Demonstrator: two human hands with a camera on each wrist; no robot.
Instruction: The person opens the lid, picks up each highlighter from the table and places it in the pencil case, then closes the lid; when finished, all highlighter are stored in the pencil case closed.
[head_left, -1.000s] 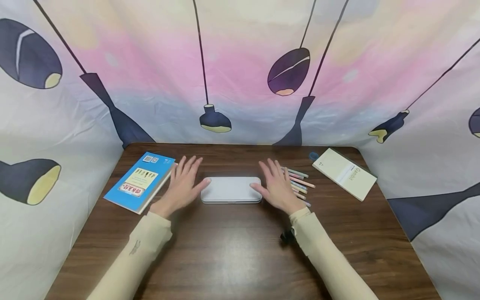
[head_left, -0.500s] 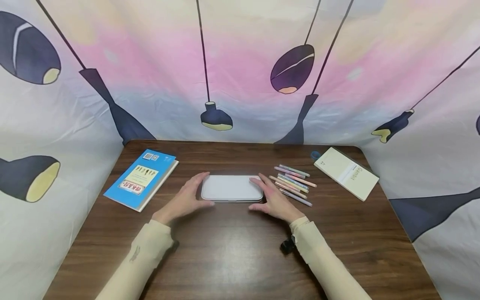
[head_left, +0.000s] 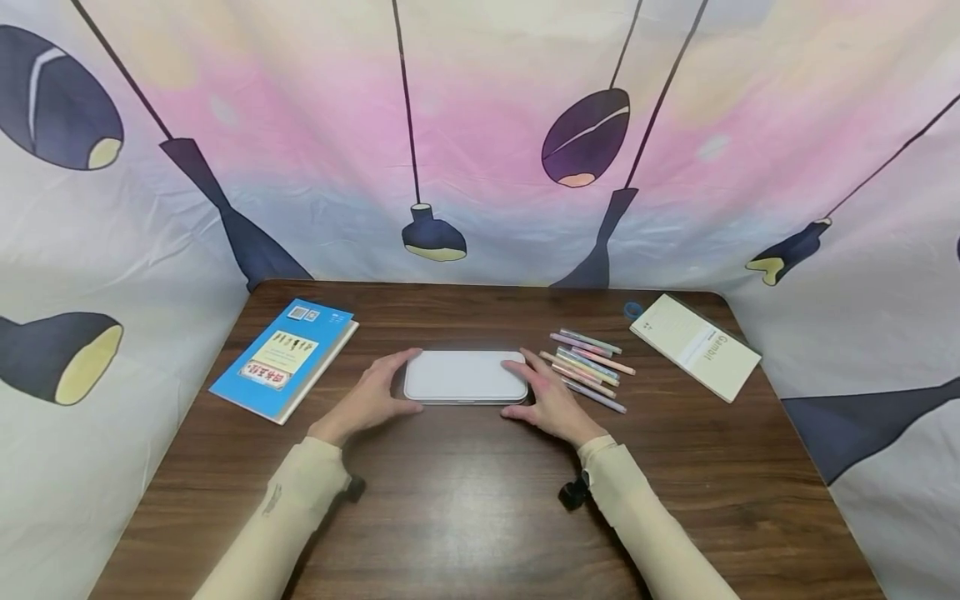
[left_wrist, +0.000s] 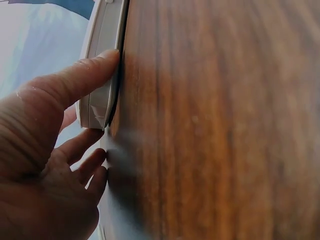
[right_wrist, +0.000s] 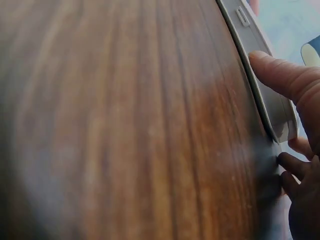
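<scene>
A flat white pencil case [head_left: 465,377] with rounded corners lies closed in the middle of the wooden table. My left hand [head_left: 369,395] grips its left end, thumb on the near side and forefinger round toward the far side. At the right end, my right hand [head_left: 553,398] holds it the same way, with one finger lying over the top corner. In the left wrist view the thumb [left_wrist: 97,67] presses the case's side wall [left_wrist: 107,37]. A small clasp [right_wrist: 243,16] shows on the front wall in the right wrist view, and the case's underside rests on the table.
Several pastel pens [head_left: 588,367] lie loose just right of my right hand. A blue book [head_left: 283,358] lies at the left, a cream notebook [head_left: 696,346] at the far right, with a small blue ring [head_left: 633,310] beside it. A printed curtain [head_left: 495,150] hangs behind the table [head_left: 465,517].
Both hands, first spread with thumbs at the case's top ends, have lowered; thumbs moved to the near side and fingers closed round the ends. The case has stayed in place on the table.
</scene>
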